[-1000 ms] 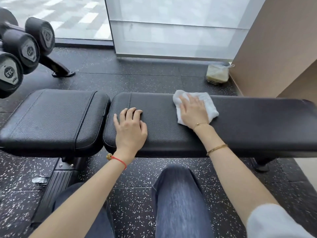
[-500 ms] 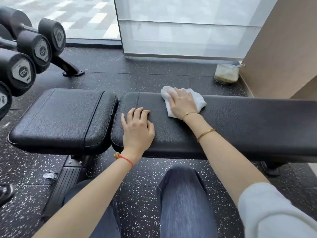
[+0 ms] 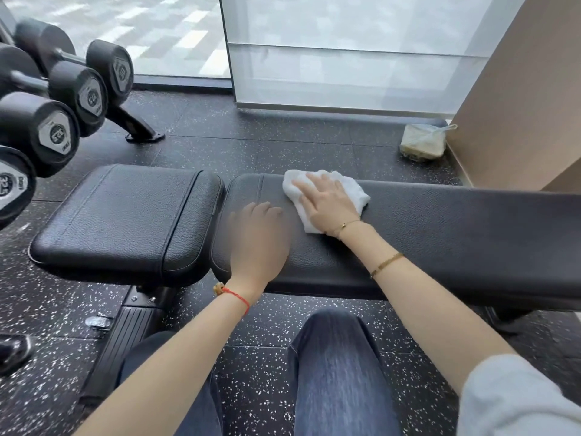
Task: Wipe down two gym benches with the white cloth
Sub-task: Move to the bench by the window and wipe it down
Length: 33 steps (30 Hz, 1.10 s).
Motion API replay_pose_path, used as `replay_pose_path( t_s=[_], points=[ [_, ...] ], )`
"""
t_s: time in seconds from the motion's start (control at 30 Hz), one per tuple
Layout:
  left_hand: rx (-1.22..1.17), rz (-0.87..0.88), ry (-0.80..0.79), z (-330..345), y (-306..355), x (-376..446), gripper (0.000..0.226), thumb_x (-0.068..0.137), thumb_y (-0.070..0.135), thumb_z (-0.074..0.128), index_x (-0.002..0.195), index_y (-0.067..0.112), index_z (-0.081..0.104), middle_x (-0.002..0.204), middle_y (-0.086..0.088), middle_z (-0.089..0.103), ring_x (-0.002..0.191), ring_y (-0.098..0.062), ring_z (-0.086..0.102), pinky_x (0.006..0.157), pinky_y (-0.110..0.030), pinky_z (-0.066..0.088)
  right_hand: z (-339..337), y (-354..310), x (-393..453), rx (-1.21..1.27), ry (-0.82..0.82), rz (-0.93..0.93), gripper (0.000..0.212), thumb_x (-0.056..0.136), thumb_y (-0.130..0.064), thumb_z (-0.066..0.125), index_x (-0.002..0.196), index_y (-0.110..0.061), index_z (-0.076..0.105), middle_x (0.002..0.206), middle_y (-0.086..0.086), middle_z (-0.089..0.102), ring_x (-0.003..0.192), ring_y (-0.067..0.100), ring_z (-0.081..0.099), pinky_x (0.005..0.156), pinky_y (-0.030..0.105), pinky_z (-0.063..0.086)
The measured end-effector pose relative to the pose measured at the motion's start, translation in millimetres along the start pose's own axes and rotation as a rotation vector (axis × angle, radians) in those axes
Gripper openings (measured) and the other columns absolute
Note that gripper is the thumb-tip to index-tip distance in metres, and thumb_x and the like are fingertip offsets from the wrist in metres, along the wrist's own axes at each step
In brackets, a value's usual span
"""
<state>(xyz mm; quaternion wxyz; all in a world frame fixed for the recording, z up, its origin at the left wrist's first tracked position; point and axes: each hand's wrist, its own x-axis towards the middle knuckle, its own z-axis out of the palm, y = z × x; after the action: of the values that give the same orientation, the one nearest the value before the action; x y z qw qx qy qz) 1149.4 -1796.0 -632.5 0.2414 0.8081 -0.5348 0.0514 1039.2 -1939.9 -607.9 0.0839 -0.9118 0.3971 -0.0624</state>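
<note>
Speckled black gym floor [image 3: 276,152] surrounds the padded worktop [image 3: 456,234]. Straight, spread fingers [image 3: 314,180] of the right hand [image 3: 330,206] press the white cloth [image 3: 355,191] flat on it; the blurred left hand [image 3: 257,237] rests alongside, fingers unclear.

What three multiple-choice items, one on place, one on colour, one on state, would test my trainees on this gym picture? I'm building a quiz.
1. Where does the cloth lie?
A. on the long pad
B. on the floor
C. on the dumbbells

2. What colour is the cord on the left wrist?
A. blue
B. red
C. green

3. How does the right hand meet the cloth?
A. pinches a corner in the air
B. hovers clear of it
C. presses it flat with spread fingers

Answers: 1 A, the cloth rests on the long pad near its left end. 2 B, the cord is red. 3 C, the fingers lie straight across the cloth.
</note>
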Motion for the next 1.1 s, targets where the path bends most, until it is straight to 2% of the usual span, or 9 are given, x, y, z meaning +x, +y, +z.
replay_pose_path(
  t_s=[0.1,0.17,0.4,0.47,0.53,0.67,0.83,0.97,1.1],
  points=[
    [-0.01,0.001,0.006,0.7,0.1,0.3,0.039,0.09,0.028,0.047,0.125,0.022,0.061,0.138,0.002,0.056,0.133,-0.023,0.043,0.115,-0.054,0.023,2.7,3.4,-58.4,0.062,0.014,-0.114,0.046,0.105,-0.033,0.033,0.15,-0.029,0.033,0.159,0.0,0.027,0.149,0.026,0.016,0.122,0.046,0.01],
    [-0.017,0.003,0.015,0.7,-0.9,0.2,0.038,0.09,0.028,0.047,0.125,0.022,0.061,0.137,0.001,0.057,0.133,-0.024,0.044,0.115,-0.054,0.023,-0.3,23.8,-89.6,0.078,0.031,-0.077,0.045,0.105,-0.033,0.034,0.15,-0.032,0.033,0.16,-0.002,0.026,0.151,0.024,0.015,0.124,0.043,0.007],
    [0.078,0.005,-0.046,-0.6,5.2,-0.8,0.039,0.092,0.026,0.047,0.129,0.019,0.057,0.142,-0.003,0.052,0.137,-0.029,0.038,0.117,-0.06,0.017,-33.3,120.6,-91.5,0.0,0.11,0.461,0.046,0.104,-0.034,0.03,0.148,-0.024,0.037,0.158,0.01,0.03,0.144,0.032,0.026,0.12,0.045,0.014],
    [0.136,0.007,-0.057,-0.8,10.2,0.7,0.037,0.093,0.023,0.047,0.128,0.018,0.057,0.142,-0.005,0.051,0.14,-0.031,0.035,0.117,-0.064,0.012,-27.5,103.8,-93.4,0.004,0.107,0.44,0.045,0.104,-0.035,0.03,0.148,-0.027,0.038,0.159,0.008,0.029,0.145,0.032,0.024,0.12,0.047,0.012],
    [0.143,0.034,-0.051,-0.3,23.9,2.5,0.034,0.093,0.022,0.048,0.126,0.019,0.059,0.142,-0.005,0.05,0.141,-0.032,0.033,0.117,-0.066,0.011,-14.7,78.2,-108.9,0.023,0.111,0.296,0.044,0.104,-0.034,0.032,0.147,-0.03,0.038,0.159,0.005,0.029,0.147,0.031,0.022,0.122,0.045,0.011],
    [-0.055,0.072,-0.067,6.9,70.8,5.2,0.035,0.095,0.027,0.047,0.128,0.02,0.058,0.14,-0.002,0.052,0.139,-0.026,0.036,0.119,-0.061,0.013,-6.5,61.3,-153.5,0.058,0.111,0.138,0.044,0.103,-0.032,0.036,0.147,-0.033,0.037,0.159,0.0,0.03,0.15,0.026,0.018,0.124,0.04,0.007],
    [-0.102,0.147,-0.147,31.6,122.1,4.4,0.041,0.096,0.027,0.043,0.136,0.021,0.049,0.147,-0.002,0.044,0.141,-0.024,0.031,0.119,-0.059,0.015,-21.8,129.2,-176.3,0.075,0.179,0.372,0.044,0.104,-0.032,0.032,0.148,-0.032,0.038,0.159,0.001,0.03,0.15,0.026,0.018,0.122,0.04,0.008],
    [-0.109,0.172,-0.183,47.4,158.5,2.5,0.043,0.097,0.029,0.042,0.139,0.021,0.047,0.149,-0.004,0.042,0.142,-0.026,0.03,0.119,-0.061,0.014,-39.8,182.3,-143.6,0.073,0.168,0.573,0.046,0.104,-0.031,0.029,0.148,-0.027,0.038,0.16,0.004,0.028,0.148,0.026,0.019,0.123,0.042,0.007],
    [-0.074,0.18,-0.202,58.7,177.5,1.5,0.044,0.097,0.032,0.039,0.139,0.022,0.044,0.149,-0.003,0.04,0.142,-0.026,0.028,0.118,-0.061,0.014,-46.7,192.8,-116.3,0.056,0.146,0.596,0.046,0.104,-0.033,0.029,0.148,-0.027,0.037,0.16,0.003,0.027,0.147,0.027,0.021,0.122,0.047,0.006]
  ],
)
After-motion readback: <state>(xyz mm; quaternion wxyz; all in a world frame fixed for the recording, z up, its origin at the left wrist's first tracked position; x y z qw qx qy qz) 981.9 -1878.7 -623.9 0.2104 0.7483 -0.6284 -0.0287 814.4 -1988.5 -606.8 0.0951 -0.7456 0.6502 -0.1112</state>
